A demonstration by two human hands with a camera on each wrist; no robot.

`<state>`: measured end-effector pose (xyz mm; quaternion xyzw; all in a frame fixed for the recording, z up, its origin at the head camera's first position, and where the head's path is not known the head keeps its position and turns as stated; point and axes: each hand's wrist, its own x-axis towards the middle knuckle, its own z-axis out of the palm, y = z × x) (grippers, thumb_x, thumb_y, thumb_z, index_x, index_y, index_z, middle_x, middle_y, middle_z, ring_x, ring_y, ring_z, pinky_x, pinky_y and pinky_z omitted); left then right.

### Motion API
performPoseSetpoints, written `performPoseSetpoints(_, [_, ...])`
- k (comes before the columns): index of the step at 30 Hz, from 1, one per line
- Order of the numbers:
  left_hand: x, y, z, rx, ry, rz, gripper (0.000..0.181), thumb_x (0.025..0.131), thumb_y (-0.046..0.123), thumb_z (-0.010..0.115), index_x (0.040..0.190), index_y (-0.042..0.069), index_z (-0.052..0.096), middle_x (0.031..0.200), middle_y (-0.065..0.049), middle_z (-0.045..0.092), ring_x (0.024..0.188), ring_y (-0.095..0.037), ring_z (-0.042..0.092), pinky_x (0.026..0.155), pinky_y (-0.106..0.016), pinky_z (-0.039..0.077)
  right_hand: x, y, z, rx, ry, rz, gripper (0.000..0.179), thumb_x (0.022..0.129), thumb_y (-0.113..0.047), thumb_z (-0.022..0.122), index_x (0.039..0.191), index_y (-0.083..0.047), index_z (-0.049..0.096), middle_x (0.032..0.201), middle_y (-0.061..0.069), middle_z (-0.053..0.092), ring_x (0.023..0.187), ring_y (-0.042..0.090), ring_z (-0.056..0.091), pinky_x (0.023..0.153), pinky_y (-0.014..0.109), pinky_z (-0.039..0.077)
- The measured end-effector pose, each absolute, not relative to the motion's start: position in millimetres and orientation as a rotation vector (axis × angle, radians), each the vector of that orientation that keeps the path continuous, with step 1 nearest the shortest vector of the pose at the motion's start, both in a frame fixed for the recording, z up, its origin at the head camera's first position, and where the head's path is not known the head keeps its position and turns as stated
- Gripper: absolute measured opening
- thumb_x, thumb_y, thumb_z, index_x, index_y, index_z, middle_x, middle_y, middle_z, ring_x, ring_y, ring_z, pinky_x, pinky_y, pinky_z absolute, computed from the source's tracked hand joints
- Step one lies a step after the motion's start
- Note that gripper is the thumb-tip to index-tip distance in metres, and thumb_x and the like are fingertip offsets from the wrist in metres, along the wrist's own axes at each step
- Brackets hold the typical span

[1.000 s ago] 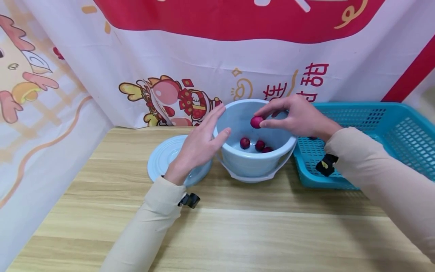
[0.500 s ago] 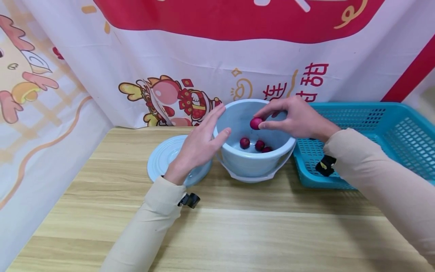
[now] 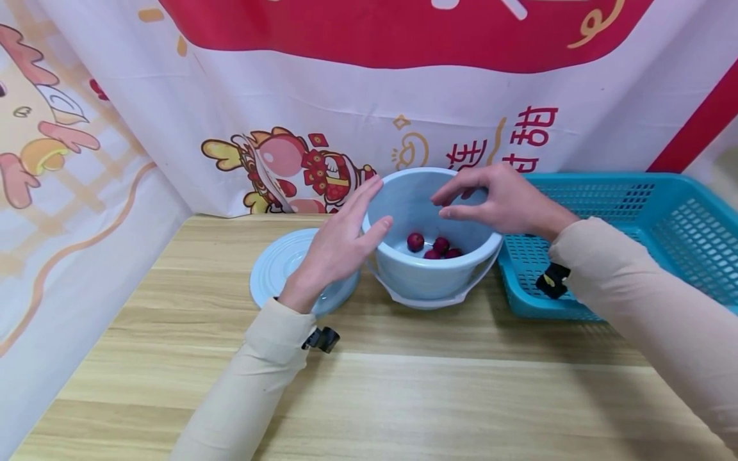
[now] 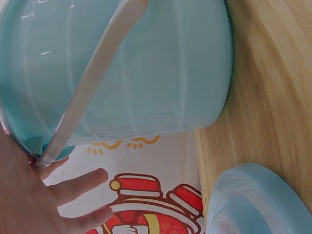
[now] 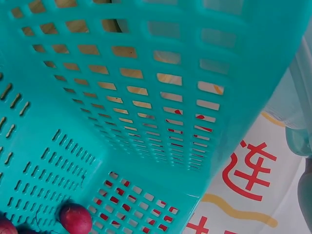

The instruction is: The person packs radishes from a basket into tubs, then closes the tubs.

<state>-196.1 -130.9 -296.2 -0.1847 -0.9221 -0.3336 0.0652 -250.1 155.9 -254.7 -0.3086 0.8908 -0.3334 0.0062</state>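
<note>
A light blue bucket [image 3: 429, 282] with a pale handle [image 4: 92, 83] stands on the table, and several small red radishes [image 3: 415, 242] lie on its bottom. My right hand [image 3: 496, 202] hangs over the bucket's right side, thumb and fingertips apart with nothing between them. At the left rim is my left hand [image 3: 346, 240], its fingers straight and spread along the bucket's side; the left wrist view shows this hand [image 4: 29, 195] close by the handle's joint. More radishes [image 5: 75, 218] sit in the teal basket [image 3: 576, 310], below my right forearm.
A light blue round lid [image 3: 277, 262] lies left of the bucket, partly under my left wrist. The basket stands close against the bucket's right side. Behind everything hangs a printed white and red cloth [image 3: 277, 89]. Bare wooden table [image 3: 403, 410] extends in front.
My right hand has let go of the radish it pinched, and one more radish now lies on the bucket's bottom. The left hand has stayed at the rim.
</note>
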Motion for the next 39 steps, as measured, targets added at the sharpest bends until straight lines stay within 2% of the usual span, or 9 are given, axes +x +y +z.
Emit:
performPoseSetpoints(10, [-195, -131, -296, -0.552, -2.785, -1.011, 0.075, 0.104, 0.059, 0.044, 0.171, 0.031, 0.024, 0.18, 0.009, 0.017, 0.163, -0.025, 0.03, 0.124, -0.066, 0.035, -248, 156, -252, -0.934, 2.787, -1.042, 0.033, 0.091, -0.022, 0.085, 0.124, -0.021, 0.08, 0.124, 0.005, 0.079, 0.119, 0.028, 0.072, 0.101, 0.055, 0.061])
performPoseSetpoints(12, [-194, -131, -296, -0.55, -2.788, -1.009, 0.075, 0.104, 0.059, 0.044, 0.171, 0.031, 0.023, 0.18, 0.011, 0.017, 0.163, -0.025, 0.03, 0.124, -0.066, 0.035, -247, 158, -251, -0.914, 2.788, -1.055, 0.034, 0.09, -0.024, 0.086, 0.124, -0.022, 0.08, 0.125, 0.004, 0.078, 0.119, 0.027, 0.072, 0.099, 0.048, 0.062])
performPoseSetpoints(17, [-193, -132, -296, -0.549, -2.79, -1.008, 0.075, 0.104, 0.06, 0.044, 0.171, 0.031, 0.023, 0.179, 0.013, 0.015, 0.164, -0.025, 0.029, 0.124, -0.067, 0.035, -245, 165, -248, -0.872, 2.766, -1.19, 0.035, 0.09, -0.025, 0.086, 0.125, -0.023, 0.08, 0.124, 0.001, 0.079, 0.112, 0.019, 0.073, 0.089, 0.022, 0.061])
performPoseSetpoints(19, [-193, -133, -296, -0.55, -2.788, -1.007, 0.075, 0.104, 0.06, 0.044, 0.171, 0.031, 0.023, 0.179, 0.014, 0.015, 0.164, -0.024, 0.028, 0.124, -0.067, 0.035, -245, 169, -248, -0.868, 2.741, -1.273, 0.036, 0.091, -0.025, 0.085, 0.126, -0.022, 0.079, 0.124, 0.001, 0.079, 0.109, 0.015, 0.075, 0.088, 0.017, 0.06])
performPoseSetpoints(25, [-195, -133, -297, -0.55, -2.781, -1.01, 0.075, 0.104, 0.06, 0.043, 0.171, 0.031, 0.023, 0.179, 0.014, 0.016, 0.164, -0.024, 0.028, 0.125, -0.066, 0.035, -247, 193, -246, -0.829, 2.718, -1.434, 0.039, 0.094, -0.023, 0.082, 0.132, -0.017, 0.075, 0.123, -0.005, 0.078, 0.108, 0.008, 0.076, 0.086, 0.016, 0.061])
performPoseSetpoints(30, [-195, -133, -298, -0.551, -2.782, -1.013, 0.075, 0.104, 0.06, 0.043, 0.171, 0.032, 0.023, 0.179, 0.016, 0.015, 0.164, -0.023, 0.028, 0.124, -0.067, 0.035, -250, 217, -248, -0.76, 2.745, -1.462, 0.041, 0.096, -0.023, 0.08, 0.136, -0.015, 0.073, 0.123, -0.01, 0.077, 0.111, 0.008, 0.073, 0.084, 0.015, 0.061])
performPoseSetpoints(39, [-196, -132, -297, -0.562, -2.78, -1.009, 0.074, 0.105, 0.06, 0.042, 0.171, 0.032, 0.023, 0.179, 0.014, 0.015, 0.164, -0.023, 0.027, 0.125, -0.067, 0.034, -256, 260, -258, -0.538, 2.814, -1.293, 0.051, 0.095, -0.033, 0.08, 0.143, -0.023, 0.068, 0.127, -0.016, 0.074, 0.113, 0.002, 0.068, 0.08, 0.016, 0.061])
